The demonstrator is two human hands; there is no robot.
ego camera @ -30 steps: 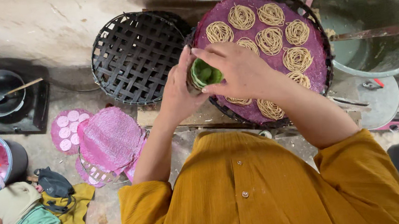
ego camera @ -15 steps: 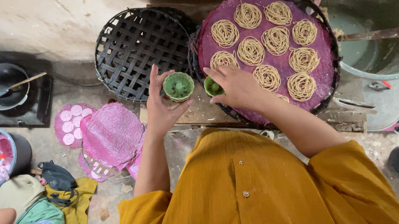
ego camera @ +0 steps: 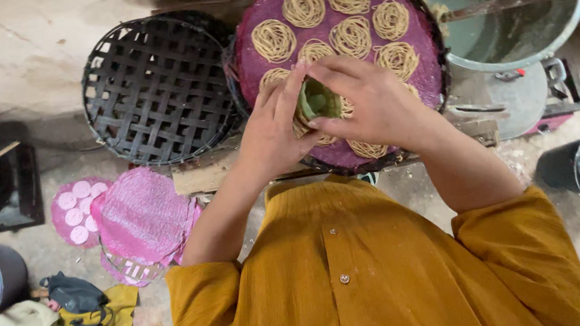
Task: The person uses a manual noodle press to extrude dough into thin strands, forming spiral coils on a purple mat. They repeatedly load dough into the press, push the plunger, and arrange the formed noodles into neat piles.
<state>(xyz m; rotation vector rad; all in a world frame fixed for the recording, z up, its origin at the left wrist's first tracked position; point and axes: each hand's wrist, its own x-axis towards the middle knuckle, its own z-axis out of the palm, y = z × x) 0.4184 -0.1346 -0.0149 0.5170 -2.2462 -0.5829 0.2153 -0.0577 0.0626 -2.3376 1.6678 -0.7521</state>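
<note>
Your left hand (ego camera: 273, 130) and right hand (ego camera: 368, 99) both clamped round one small green cylindrical press (ego camera: 317, 100), held over round purple-lined woven tray (ego camera: 424, 60). Seven-ish stringy noodle coils (ego camera: 274, 39) visible, some hidden. One empty black lattice tray (ego camera: 156, 88) alongside.

A rough, pale grey concrete floor (ego camera: 16, 63) lies in soft daylight, stained and gritty, with a dark shadowed strip (ego camera: 46, 132) running along its left side.

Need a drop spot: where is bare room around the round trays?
Free: the empty black woven tray, and bare floor beyond it. Crowded: the purple mat is packed with noodle coils, both hands clasping the green press over it.
</note>
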